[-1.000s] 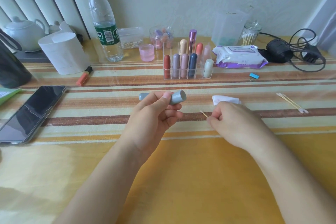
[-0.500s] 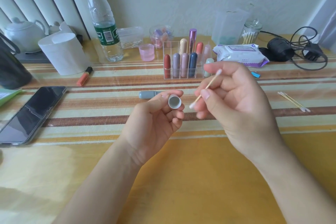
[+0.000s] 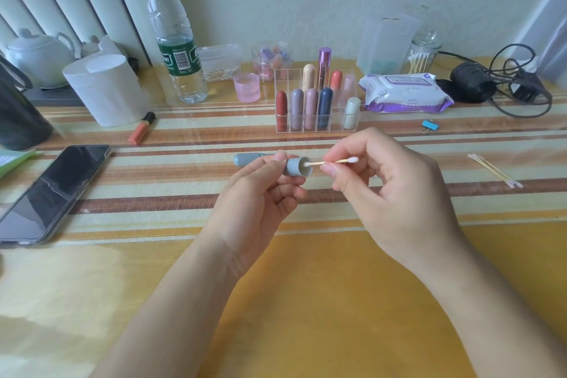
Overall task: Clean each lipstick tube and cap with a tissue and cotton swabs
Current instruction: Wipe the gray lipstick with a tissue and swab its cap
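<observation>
My left hand (image 3: 260, 193) holds a grey-blue lipstick cap (image 3: 297, 166) between thumb and fingers, its open mouth turned to the right. My right hand (image 3: 389, 190) pinches a cotton swab (image 3: 336, 162), and the swab's left tip sits inside the cap's mouth. The matching grey-blue lipstick tube (image 3: 248, 159) lies on the table just behind my left hand. A clear organizer (image 3: 316, 107) with several lipsticks stands farther back. The tissue that lay near my right hand is hidden.
Used swabs (image 3: 494, 170) lie at the right. A phone (image 3: 52, 193) lies at the left, an orange lipstick (image 3: 141, 128) beside a white tissue roll (image 3: 106, 89). Water bottle (image 3: 175, 37), pink cup (image 3: 247, 87), wet wipes pack (image 3: 405, 93), swab jar (image 3: 425, 54), blue clip (image 3: 429, 125) and cables (image 3: 503, 86) line the back.
My right hand picked the swab up off the table, raised it, and brought its tip into the cap. My left hand turned the cap's mouth toward the right.
</observation>
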